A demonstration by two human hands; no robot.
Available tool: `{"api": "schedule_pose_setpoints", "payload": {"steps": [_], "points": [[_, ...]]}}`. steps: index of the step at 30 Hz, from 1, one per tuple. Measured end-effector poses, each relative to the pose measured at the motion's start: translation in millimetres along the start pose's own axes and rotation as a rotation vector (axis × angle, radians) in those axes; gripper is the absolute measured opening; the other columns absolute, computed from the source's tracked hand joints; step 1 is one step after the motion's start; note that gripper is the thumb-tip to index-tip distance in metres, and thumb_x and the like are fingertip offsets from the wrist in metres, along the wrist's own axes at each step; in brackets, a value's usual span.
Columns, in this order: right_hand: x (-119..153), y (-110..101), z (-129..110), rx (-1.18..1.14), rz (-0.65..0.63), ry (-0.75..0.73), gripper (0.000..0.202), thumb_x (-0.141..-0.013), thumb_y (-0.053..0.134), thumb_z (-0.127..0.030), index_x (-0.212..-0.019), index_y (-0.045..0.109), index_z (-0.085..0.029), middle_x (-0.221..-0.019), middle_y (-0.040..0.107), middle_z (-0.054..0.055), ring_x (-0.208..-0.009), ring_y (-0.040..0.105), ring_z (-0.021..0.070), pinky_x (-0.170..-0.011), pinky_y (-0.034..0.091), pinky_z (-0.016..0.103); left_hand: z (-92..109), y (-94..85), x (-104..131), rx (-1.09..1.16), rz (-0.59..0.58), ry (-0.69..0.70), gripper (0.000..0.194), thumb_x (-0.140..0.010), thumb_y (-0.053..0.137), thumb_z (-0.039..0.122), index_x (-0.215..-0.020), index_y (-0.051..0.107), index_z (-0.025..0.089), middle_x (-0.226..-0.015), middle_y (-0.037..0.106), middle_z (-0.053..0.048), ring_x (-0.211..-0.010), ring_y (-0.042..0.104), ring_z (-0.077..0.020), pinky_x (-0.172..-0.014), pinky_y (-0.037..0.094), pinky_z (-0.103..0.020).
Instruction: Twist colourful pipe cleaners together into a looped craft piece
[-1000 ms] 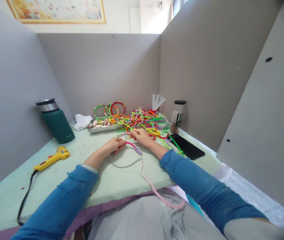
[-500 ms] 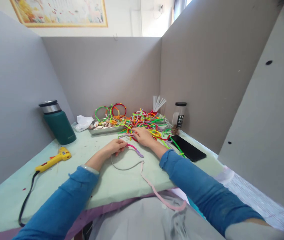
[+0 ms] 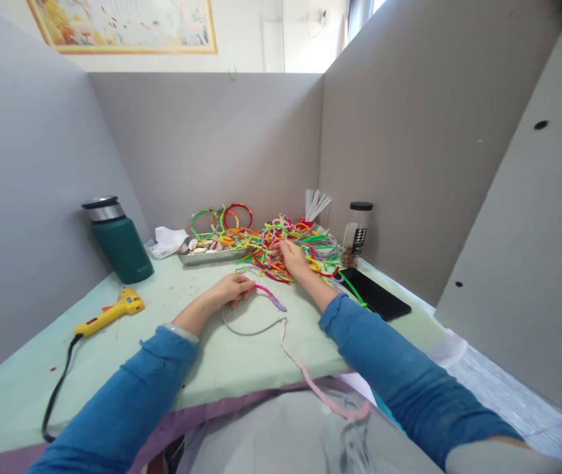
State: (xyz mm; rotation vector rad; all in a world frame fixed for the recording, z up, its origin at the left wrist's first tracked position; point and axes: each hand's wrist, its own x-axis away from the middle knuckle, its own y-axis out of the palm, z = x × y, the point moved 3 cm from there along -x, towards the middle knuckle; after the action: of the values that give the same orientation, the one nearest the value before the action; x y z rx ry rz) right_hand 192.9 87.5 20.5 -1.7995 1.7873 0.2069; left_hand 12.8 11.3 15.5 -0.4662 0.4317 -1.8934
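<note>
My left hand (image 3: 234,288) pinches a thin grey hoop (image 3: 251,334) low over the table. One end of the hoop is wrapped in a pink and purple fuzzy strip (image 3: 271,297). From its other end a pale pink strip (image 3: 305,370) runs over the table edge onto my lap. My right hand (image 3: 292,258) is at the front of a tangled pile of colourful pipe cleaners (image 3: 313,249). Its fingers are bent together among them; what they pinch is too small to make out.
A metal tray (image 3: 211,257) of shells stands beside the pile, with wrapped rings (image 3: 238,217) behind it. Leftward are a green bottle (image 3: 122,247) and a yellow glue gun (image 3: 110,313) with a black cord. A phone (image 3: 374,294) and a clear jar (image 3: 357,230) are on the right; grey partitions (image 3: 206,138) surround the table.
My right hand has moved up and slightly right, further into the pipe cleaner pile. My left hand keeps its pinch on the hoop. The view has shifted slightly.
</note>
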Motion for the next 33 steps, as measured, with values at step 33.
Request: {"api": "schedule_pose_setpoints", "payload": {"steps": [33], "points": [[26,11,-12,0.618,-0.199,-0.265,0.03,-0.08,0.04,-0.014,-0.097,0.065,-0.016,-0.1,0.063,0.008,-0.095,0.052,0.0171,-0.085,0.037,0.027,10,3.6,6,-0.072,0.005,0.0,0.042,-0.07,0.052,0.057,-0.061,0.048,0.015,-0.048,0.04,0.005,-0.034,0.03,-0.0044,-0.033,0.026,-0.019]]}}
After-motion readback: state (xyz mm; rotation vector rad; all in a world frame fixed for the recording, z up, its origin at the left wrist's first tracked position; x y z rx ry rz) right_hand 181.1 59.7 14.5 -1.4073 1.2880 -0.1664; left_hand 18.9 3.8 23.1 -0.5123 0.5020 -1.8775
